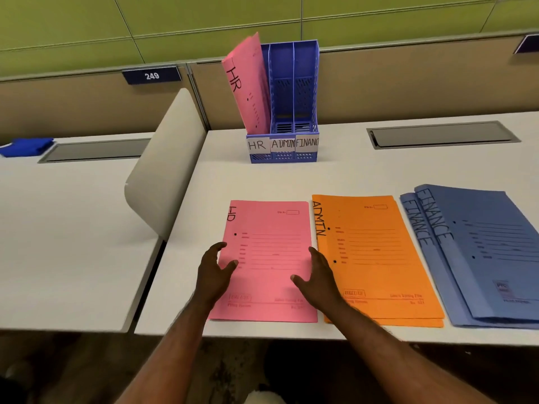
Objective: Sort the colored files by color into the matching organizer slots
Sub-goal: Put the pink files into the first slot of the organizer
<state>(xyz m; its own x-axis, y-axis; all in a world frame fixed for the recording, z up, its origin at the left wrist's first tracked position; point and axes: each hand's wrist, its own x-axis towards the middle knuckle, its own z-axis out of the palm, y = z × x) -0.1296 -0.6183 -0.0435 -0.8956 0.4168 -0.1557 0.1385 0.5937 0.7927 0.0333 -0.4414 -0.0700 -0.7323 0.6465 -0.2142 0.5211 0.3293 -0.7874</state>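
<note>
The flat pink paper file marked HR point(267, 258) lay on the white desk point(350, 176), directly in front of the blue plastic 3-slot organizer point(287, 112) and nearer the desk's front edge. Both hands were on it! The left hand point(214, 272) sat at its left edge, fingers spread and relaxed, thumb lying across the pink sheet. The right hand point(316, 275) matched it on the right edge, fingers loose over the border with the neighbouring file, thumb reaching inward onto the pink. Neither hand had curled round the paper; whether the file was lifted at all could not be told.

Back in the organizer, a second pink HR file point(249, 83) stood in the left slot, above the white HR label point(258, 144), leaning left. The middle slot carried an ADMIN label point(283, 144) and the right slot a FINANCE label point(306, 142).

In front of the organizer and to its right, the orange paper files marked ADMIN point(376, 258) lay just beside the flat pink one, at least 2 stacked. Farther right of those, 2 blue paper files marked FINANCE point(481, 252) overlapped.

Left of the organizer, a pale curved divider panel point(166, 164) rose between desks, and beyond it a blue cloth point(27, 145) rested. Behind the organizer's left side, a dark sign reading 249 point(151, 75) hung on the partition.
</note>
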